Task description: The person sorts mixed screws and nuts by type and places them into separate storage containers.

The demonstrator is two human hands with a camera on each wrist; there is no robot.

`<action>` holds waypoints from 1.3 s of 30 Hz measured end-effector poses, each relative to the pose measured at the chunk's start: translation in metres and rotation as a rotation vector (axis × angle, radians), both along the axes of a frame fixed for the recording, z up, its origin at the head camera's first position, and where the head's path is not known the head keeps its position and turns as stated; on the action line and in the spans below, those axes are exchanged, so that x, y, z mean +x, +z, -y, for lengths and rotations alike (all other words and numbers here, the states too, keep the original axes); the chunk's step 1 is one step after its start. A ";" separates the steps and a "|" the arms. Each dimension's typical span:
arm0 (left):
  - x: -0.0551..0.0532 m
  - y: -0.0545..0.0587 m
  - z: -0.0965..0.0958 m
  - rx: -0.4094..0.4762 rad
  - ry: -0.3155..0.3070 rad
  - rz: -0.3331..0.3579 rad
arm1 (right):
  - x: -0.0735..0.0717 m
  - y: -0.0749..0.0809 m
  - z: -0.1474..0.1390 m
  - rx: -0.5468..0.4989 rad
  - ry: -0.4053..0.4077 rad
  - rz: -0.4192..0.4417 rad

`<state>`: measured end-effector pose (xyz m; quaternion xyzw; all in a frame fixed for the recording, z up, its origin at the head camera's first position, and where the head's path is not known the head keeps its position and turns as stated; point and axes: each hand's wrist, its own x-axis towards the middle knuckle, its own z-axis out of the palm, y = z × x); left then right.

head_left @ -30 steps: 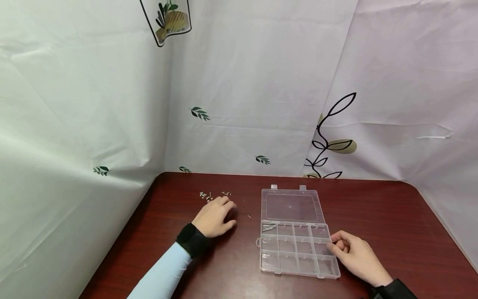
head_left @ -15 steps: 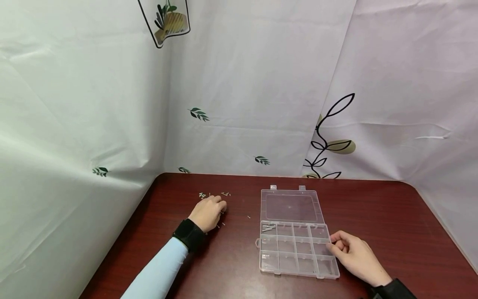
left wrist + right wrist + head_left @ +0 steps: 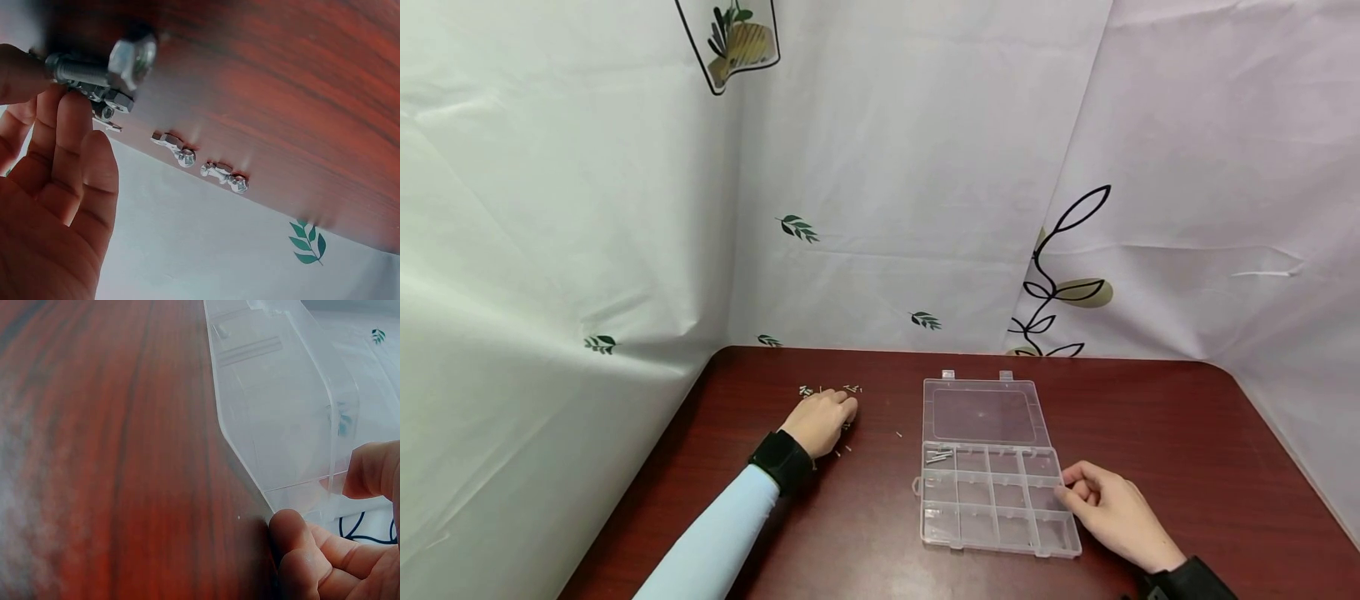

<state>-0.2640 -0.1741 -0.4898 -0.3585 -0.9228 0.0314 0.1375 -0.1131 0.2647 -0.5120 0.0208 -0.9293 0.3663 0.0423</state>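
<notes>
A clear plastic compartment box [image 3: 1000,548] lies on the table with its lid [image 3: 983,412] folded back. Several long silvery screws [image 3: 939,456] sit in its far left compartment. My right hand [image 3: 1116,512] grips the box's right wall, thumb at the rim and curled fingers against the outside. Over at the left, my left hand [image 3: 817,422] reaches into the scattered hardware with bent fingers. In the left wrist view its thumb and fingertips pinch a metal bolt [image 3: 81,70] with a nut [image 3: 132,61] near its end. More bolts and nuts crowd right behind it.
Small screws and nuts [image 3: 806,391] lie beyond the left hand, with more screws [image 3: 852,387] to their right. One lone screw [image 3: 899,434] lies between hand and box. White patterned cloth [image 3: 887,208] hangs behind the brown table [image 3: 1150,417].
My left hand has drawn in to the left and its fingers have closed down over the hardware, uncovering small screws nearer the wrist. My right hand stays on the box.
</notes>
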 end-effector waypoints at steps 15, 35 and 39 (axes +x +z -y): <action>0.015 0.022 -0.029 0.055 -0.085 0.066 | -0.002 0.005 0.000 -0.005 0.003 0.015; 0.049 0.044 -0.113 0.063 -0.295 -0.072 | 0.001 0.003 0.000 -0.002 -0.001 0.031; 0.055 0.042 -0.118 0.048 -0.277 0.025 | 0.001 0.003 0.001 -0.002 0.002 0.011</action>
